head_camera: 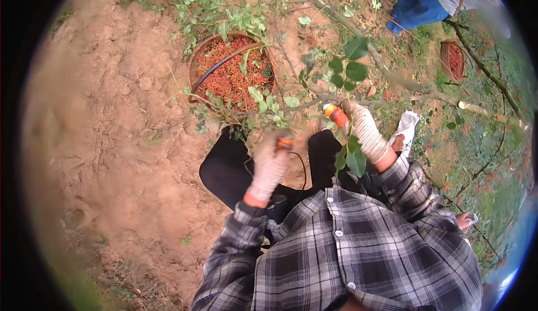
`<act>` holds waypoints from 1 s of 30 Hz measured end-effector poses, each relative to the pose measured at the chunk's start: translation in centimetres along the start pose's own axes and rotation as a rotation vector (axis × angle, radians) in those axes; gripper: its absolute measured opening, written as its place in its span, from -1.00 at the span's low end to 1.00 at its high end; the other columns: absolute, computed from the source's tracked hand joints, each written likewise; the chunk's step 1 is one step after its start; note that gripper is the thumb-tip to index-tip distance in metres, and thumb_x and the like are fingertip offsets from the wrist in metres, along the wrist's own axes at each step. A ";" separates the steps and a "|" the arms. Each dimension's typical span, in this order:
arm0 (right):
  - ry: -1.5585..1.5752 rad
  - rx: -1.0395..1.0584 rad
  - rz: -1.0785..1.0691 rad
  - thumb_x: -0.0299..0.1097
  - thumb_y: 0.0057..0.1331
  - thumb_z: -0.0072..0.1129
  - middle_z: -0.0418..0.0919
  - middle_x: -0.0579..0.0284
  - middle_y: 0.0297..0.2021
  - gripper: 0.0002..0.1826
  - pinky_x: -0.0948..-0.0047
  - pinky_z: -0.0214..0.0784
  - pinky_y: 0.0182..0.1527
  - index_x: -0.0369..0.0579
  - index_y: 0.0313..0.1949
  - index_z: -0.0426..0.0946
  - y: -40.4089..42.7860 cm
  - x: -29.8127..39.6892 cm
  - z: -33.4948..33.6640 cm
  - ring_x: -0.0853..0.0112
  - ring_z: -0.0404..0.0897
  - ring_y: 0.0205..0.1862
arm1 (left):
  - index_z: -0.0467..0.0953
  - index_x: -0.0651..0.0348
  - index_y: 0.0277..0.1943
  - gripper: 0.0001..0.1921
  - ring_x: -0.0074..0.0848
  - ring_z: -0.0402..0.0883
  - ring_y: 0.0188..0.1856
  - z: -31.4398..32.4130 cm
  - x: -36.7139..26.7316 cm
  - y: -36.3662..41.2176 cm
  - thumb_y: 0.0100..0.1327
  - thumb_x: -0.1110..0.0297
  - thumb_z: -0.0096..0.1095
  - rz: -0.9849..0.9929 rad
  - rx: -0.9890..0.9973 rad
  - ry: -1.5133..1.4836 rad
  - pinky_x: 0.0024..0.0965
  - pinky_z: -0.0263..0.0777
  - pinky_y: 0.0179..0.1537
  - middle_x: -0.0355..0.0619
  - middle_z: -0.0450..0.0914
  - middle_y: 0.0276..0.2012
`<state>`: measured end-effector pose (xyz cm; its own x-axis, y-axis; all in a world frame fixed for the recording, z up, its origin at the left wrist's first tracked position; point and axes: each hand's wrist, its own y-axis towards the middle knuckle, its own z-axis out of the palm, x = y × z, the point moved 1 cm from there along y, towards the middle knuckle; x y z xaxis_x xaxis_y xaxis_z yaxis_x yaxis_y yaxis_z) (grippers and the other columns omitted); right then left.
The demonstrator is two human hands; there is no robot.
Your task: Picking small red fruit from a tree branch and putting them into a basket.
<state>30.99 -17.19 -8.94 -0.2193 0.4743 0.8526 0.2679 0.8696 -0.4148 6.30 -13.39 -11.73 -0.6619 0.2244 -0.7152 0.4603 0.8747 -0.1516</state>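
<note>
My left hand (269, 164), in a pale knitted glove, is bent and blurred above my knees. An orange piece (284, 143) shows at its thumb side, and a black cord (304, 170) loops beside it. My right hand (365, 128), gloved alike, has its fingers curled at a thin leafy branch (309, 103). An orange and yellow piece with a pale tip (336, 115) sticks out at its thumb; whether cover or tool, I cannot tell. Green leaves (355, 162) hang across this hand. Beyond my knees, a wicker basket (191, 73) holds red berry clusters (235, 69), apparently Sichuan pepper.
A thicker branch (391, 73) crosses from the top towards the right. A white bag (407, 128) lies beyond my right wrist. At upper right stand a person in blue trousers (420, 6) and a second basket (446, 61) with red berries. Bare soil (126, 122) spreads on the left.
</note>
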 end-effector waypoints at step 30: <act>-0.430 0.144 -0.185 -0.23 0.12 0.16 0.62 0.03 -0.36 -0.75 0.11 0.38 -0.14 -0.10 -0.29 0.64 -1.9 -9.2 8.1 0.13 0.53 -0.06 | 0.29 0.11 0.31 -0.34 -0.08 0.41 0.19 26.6 -16.3 18.7 0.11 0.34 0.33 0.671 1.010 0.257 -0.23 0.33 0.20 0.09 0.38 0.21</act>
<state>24.94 -22.06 -18.58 -0.6268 0.2977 0.7201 0.0621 0.9403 -0.3347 41.40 -12.05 -21.04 -0.1639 0.6774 -0.7171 0.9270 -0.1428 -0.3468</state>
